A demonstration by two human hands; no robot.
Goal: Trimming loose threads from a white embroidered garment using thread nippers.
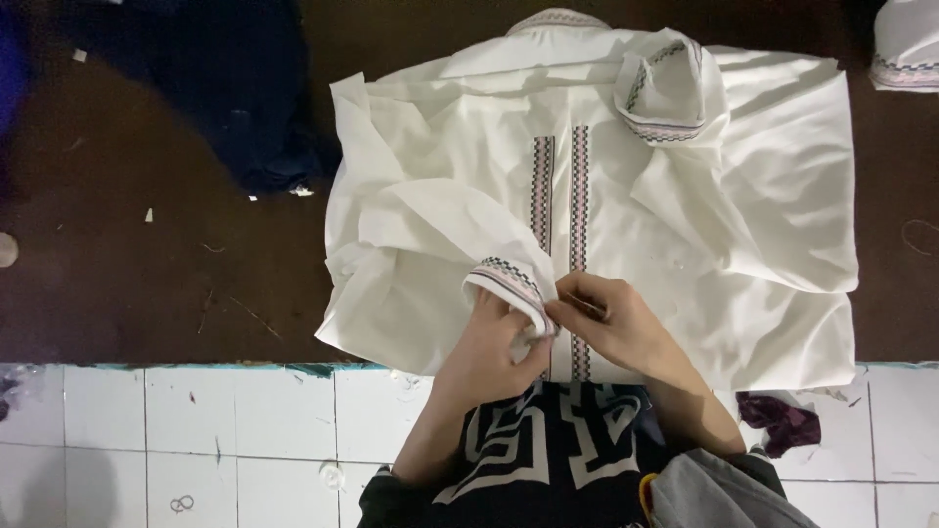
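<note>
My left hand (494,342) holds the patterned cuff (511,286) of a sleeve, with my fingers curled under its edge. My right hand (608,325) is right beside it, and its grip is pinched tight on the same cuff, thumb and finger tips together. The two hands touch each other at the cuff. The cuff belongs to a white shirt (753,225) that lies flat and a bit crumpled on the dark tabletop (147,264), near the near edge, just in front of me. Two striped bands (559,186) run down the middle of the shirt. Its other cuff (665,93) is folded over at the far right part of the shirt. A dark blue cloth (235,88) lies at the far left, apart from the shirt. Below the tabletop is a white tiled floor (196,440).
</note>
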